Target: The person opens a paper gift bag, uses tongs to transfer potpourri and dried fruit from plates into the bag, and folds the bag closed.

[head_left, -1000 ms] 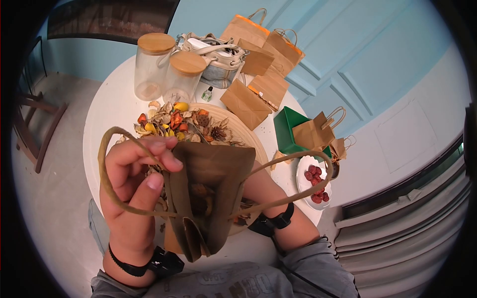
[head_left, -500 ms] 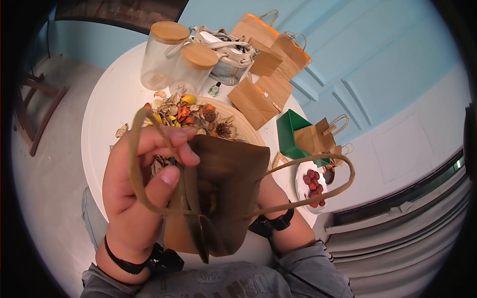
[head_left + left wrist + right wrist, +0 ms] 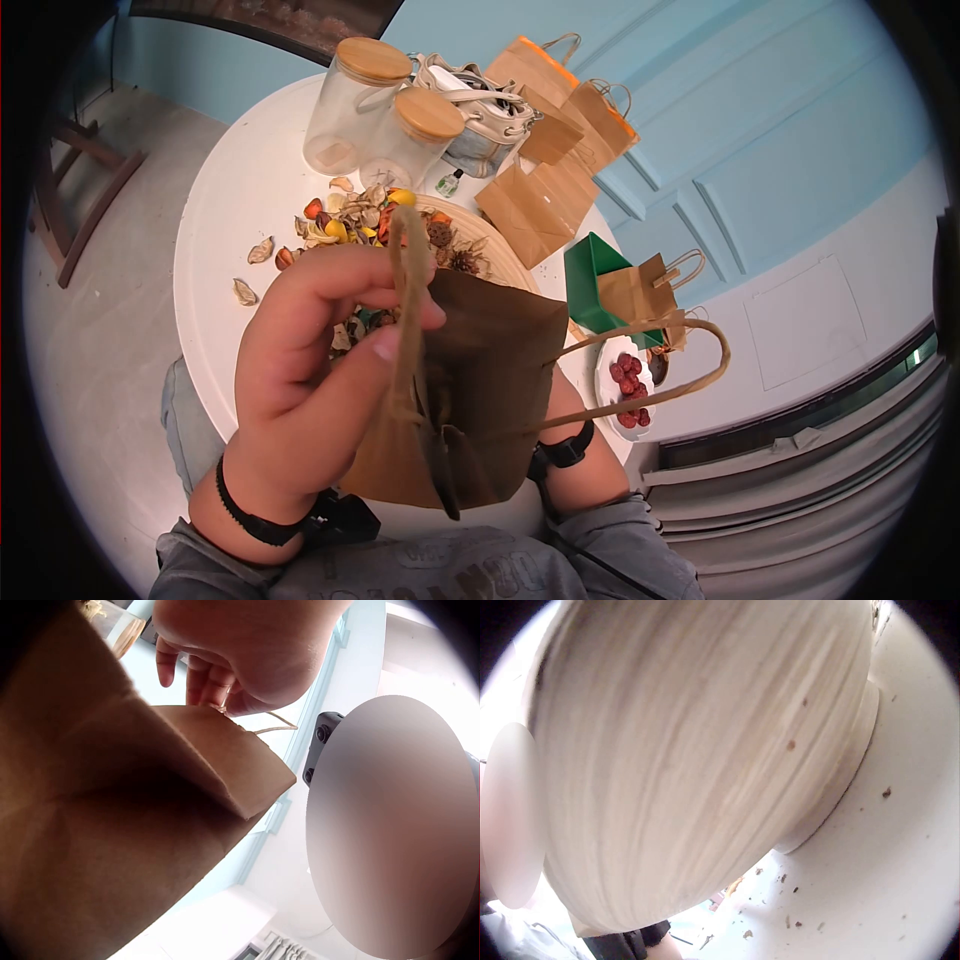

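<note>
My left hand [image 3: 310, 370] pinches the near-left rim of a brown paper bag [image 3: 515, 325], beside one of its twisted handles. The bag's mouth faces up toward me, and its inside is dark. In the left wrist view, fingers [image 3: 217, 679] meet the top edge of the bag [image 3: 82, 847]. My right forearm [image 3: 590, 485] runs behind the bag, which hides the right hand. Beyond the bag, dried flowers and petals [image 3: 375, 215] lie heaped in a round wooden bowl [image 3: 500, 250]. The outer wall of the bowl [image 3: 705, 757] fills most of the right wrist view.
Two lidded glass jars [image 3: 345, 130], a handbag [image 3: 480, 150] and a small green bottle [image 3: 449, 183] stand at the back of the white table [image 3: 215, 240]. Several paper bags [image 3: 540, 205] are behind. At right are a green box [image 3: 590, 280] and a plate of red dates [image 3: 628, 385].
The view has turned, shifting the table scene. My left hand and the paper bag have moved right in the view, and the dried pieces seen inside the bag earlier are now lost in shadow.
</note>
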The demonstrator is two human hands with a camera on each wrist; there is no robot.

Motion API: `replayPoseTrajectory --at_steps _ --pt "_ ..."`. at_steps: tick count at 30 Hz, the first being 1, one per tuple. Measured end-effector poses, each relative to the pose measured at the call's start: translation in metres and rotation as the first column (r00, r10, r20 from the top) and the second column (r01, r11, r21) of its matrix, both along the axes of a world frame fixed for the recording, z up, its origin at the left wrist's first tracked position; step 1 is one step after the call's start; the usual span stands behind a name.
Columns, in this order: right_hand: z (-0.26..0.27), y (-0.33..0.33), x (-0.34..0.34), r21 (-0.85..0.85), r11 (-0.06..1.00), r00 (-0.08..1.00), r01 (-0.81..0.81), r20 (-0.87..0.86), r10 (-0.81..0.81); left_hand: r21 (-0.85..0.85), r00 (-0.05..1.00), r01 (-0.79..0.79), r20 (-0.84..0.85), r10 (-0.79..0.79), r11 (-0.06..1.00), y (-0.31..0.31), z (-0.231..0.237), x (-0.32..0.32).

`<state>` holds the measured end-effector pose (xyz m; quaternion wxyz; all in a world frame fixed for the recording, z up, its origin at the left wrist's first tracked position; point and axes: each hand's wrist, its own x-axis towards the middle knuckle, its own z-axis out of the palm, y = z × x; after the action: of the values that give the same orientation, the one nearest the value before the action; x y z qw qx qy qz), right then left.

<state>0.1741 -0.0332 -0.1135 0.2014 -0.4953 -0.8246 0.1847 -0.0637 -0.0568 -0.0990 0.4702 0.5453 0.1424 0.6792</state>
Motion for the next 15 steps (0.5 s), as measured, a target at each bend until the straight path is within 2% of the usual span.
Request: replayPoseTrajectory --at_steps 3,5,8,12,14,15 --pt "-0.004 0.001 -0.002 -0.068 0.998 0.998 0.018 -0.055 -0.021 -0.002 1.000 0.009 0.002 -0.009 1.000 0.000 0.001 0.001" --pt "-0.014 0.002 -0.003 -0.144 0.990 0.938 0.006 -0.341 -0.056 -0.008 1.000 0.005 0.007 -0.005 1.000 0.000 0.001 0.001" --pt "-0.015 0.003 -0.002 -0.045 0.999 0.955 -0.007 -0.295 -0.006 -0.003 1.000 0.004 -0.007 -0.004 1.000 -0.001 0.001 0.000" --pt "-0.014 0.000 0.000 -0.038 0.999 0.966 0.004 -0.260 -0.014 -0.049 0.999 0.025 0.037 -0.023 0.998 -0.005 0.005 0.003" --pt "-0.019 -0.002 0.004 -0.226 0.970 0.917 0.083 -0.365 -0.164 -0.078 0.998 0.020 0.068 -0.015 0.997 -0.006 0.006 0.004" --pt "-0.021 -0.001 0.006 -0.223 0.971 0.914 0.083 -0.372 -0.164 -0.063 0.999 0.022 0.048 -0.019 0.998 -0.004 0.003 0.003"
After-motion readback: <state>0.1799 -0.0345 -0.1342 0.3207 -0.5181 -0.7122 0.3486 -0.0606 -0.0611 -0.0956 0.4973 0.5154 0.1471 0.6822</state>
